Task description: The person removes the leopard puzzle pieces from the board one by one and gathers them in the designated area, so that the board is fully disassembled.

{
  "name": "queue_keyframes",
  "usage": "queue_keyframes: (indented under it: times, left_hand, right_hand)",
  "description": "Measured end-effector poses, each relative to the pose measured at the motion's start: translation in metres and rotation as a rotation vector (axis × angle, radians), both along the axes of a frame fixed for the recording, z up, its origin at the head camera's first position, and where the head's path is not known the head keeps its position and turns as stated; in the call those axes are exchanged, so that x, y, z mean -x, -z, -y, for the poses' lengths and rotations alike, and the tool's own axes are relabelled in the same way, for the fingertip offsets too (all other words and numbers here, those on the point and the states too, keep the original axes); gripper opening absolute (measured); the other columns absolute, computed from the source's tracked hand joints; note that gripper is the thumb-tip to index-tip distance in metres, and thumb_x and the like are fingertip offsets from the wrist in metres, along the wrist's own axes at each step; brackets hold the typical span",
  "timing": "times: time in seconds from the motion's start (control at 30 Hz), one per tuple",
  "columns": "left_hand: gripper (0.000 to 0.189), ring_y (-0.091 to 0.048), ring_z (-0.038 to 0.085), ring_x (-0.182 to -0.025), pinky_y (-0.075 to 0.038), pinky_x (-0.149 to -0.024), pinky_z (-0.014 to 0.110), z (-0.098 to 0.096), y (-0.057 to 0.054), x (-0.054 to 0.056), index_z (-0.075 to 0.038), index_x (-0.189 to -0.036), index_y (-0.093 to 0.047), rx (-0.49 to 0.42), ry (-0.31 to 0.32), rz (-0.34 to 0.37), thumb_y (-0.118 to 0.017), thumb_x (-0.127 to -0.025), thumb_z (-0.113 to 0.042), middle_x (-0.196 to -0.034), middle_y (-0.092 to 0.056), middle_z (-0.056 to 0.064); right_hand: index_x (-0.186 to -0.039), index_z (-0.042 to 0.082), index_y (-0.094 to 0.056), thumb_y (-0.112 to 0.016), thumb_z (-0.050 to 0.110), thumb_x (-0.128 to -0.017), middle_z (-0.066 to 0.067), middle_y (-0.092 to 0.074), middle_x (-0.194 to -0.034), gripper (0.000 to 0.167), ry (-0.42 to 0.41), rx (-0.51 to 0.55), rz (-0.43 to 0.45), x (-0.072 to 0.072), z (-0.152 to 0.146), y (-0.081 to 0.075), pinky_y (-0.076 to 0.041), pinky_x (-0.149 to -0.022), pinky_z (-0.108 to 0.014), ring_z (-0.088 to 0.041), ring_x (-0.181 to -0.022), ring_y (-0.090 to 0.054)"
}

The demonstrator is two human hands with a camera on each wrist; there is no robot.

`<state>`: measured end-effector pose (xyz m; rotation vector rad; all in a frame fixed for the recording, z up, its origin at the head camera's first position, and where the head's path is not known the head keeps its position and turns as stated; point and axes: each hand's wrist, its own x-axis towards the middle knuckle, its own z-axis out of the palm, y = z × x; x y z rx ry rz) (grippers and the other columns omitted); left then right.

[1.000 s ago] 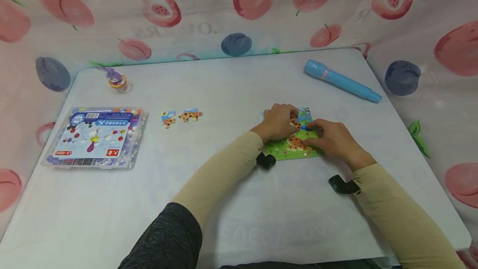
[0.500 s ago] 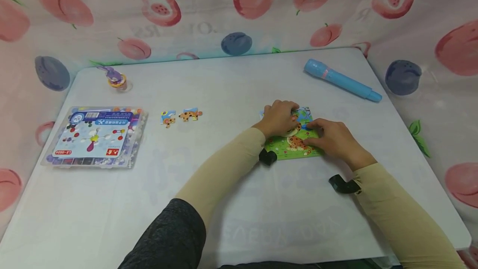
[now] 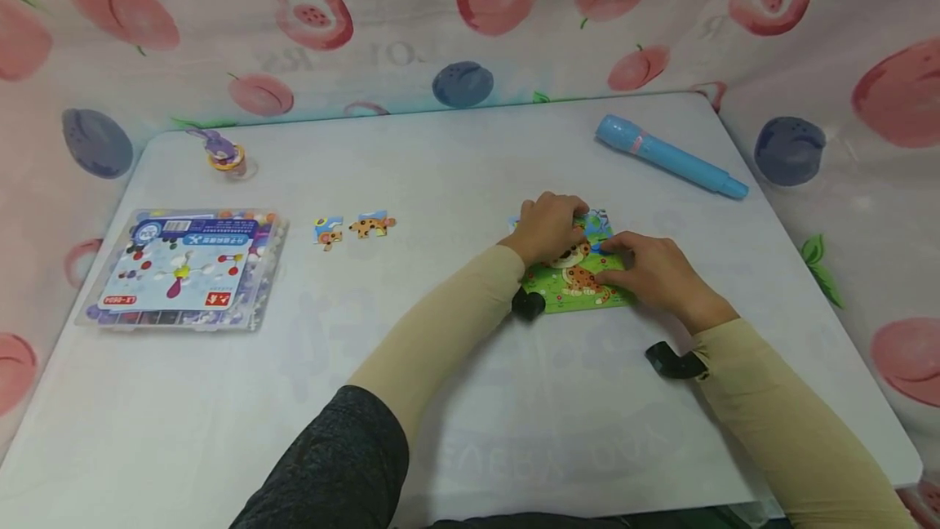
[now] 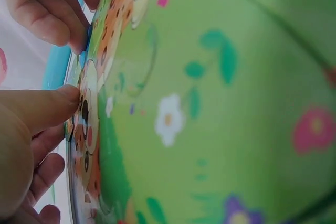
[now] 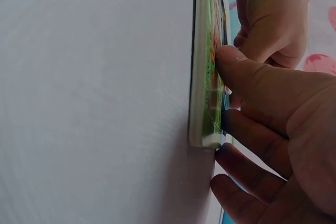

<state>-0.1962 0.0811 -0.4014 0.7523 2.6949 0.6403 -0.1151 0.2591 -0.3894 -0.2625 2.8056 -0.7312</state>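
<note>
I had the picture puzzle (image 3: 573, 302) on the white table (image 3: 455, 162), right of centre, its face showing a spotted cub on green. The left hand (image 3: 547, 227) was bent over the upper part, thumb against the cub's face and fingers curved; whether it pinched a piece or merely pressed, I couldn't tell. The right hand (image 3: 657, 272) sat loosely spread at the right edge, thumb and index finger touching the face, gripping nothing that I could see.

I judged the step to be seating a piece while the right hand steadied the board. The next move, I thought, called for even pressure until everything lay flush, before reaching for the sky-and-ear piece (image 3: 327, 233) and the spotted piece (image 3: 372, 224), both loose and well apart to the left.

Beyond those, a clear plastic box (image 3: 260, 280) bore a label (image 3: 184, 264) with a barcode, blue heading and red tag, too blurred for me to read a brand. Faint, reversed-looking lettering near the table's front seemed to include "EVERY".
</note>
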Motion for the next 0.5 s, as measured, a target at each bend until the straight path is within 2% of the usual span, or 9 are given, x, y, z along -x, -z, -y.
queue_keyframes:
  times: [0.23,0.5]
  left_hand:
    - [0.041,-0.051,0.018,-0.123,-0.037,-0.101,0.041,0.0013,0.0009,0.0010,-0.018,-0.139,-0.060,-0.017,0.016,-0.024,-0.062,-0.100,-0.030,-0.132,-0.063,-0.005]
    - [0.041,-0.052,0.020,-0.124,-0.041,-0.104,0.038,0.0039,0.0009,0.0015,-0.014,-0.139,-0.059,-0.041,0.045,-0.015,-0.061,-0.100,-0.027,-0.133,-0.063,0.000]
  right_hand:
    - [-0.129,-0.002,-0.062,-0.078,0.025,-0.089,-0.024,-0.061,-0.130,0.051,0.004,-0.010,0.014,0.0006,-0.0001,-0.0015,-0.038,-0.103,-0.058,-0.045,-0.126,-0.049]
    - [-0.130,-0.002,-0.061,-0.078,0.026,-0.089,-0.024,-0.059,-0.132,0.052,0.010,-0.013,0.018,0.0003,-0.0006,-0.0003,-0.037,-0.105,-0.059,-0.045,-0.128,-0.048]
